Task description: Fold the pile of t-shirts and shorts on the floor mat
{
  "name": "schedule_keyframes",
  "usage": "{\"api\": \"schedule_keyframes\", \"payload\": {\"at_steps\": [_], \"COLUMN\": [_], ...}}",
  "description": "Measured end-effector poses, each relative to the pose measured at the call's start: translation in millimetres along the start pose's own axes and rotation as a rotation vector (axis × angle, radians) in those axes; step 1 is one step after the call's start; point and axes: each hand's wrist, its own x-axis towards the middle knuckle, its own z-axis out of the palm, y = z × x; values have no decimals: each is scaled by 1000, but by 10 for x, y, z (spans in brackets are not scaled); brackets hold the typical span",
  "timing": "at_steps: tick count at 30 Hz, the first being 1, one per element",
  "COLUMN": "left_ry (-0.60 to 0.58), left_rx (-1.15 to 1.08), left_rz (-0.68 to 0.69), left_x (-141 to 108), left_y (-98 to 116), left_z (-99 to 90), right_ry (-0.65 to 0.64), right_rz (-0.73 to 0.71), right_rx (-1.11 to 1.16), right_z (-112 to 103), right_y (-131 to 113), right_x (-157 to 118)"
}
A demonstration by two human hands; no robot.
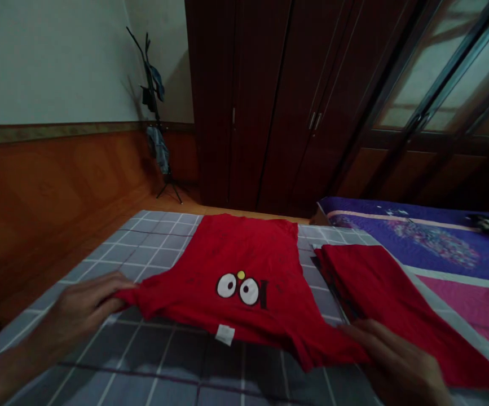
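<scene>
A red T-shirt (252, 248) with two cartoon eyes and a small yellow dot lies spread on a grey checked cloth surface (142, 248). Its far end rests on the cloth, while the near edge, with a white tag, is lifted a little. My left hand (87, 301) pinches the sleeve at the left. At the right, my right hand (396, 358) has its fingers closed on the other sleeve. Beside the shirt, close to my right hand, is a stack of folded clothes (379, 282) with a red piece on top.
Beyond the right edge lies a purple and pink patterned bedspread (439, 237). Dark red wardrobe doors (261, 113) stand behind. A coat rack (155, 107) with hanging items is in the back left corner. Windows (451, 84) are at the upper right.
</scene>
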Motion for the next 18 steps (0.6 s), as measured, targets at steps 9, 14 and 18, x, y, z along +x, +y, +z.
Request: {"api": "schedule_keyframes", "payload": {"at_steps": [9,14,18], "left_ry": [60,141,188], "left_rx": [279,237,195], "left_rz": [349,326,303], "left_x": [-652,-715,-854], "left_y": [-362,-341,-303], "left_z": [812,615,512], "right_ry": [-112,-20,-21], "right_rz": [-139,-134,-71], "right_rx": [-41,-104,-79], "right_z": [259,76,18], "right_y": [-25,66,155], "right_x": [-497,-539,-693]}}
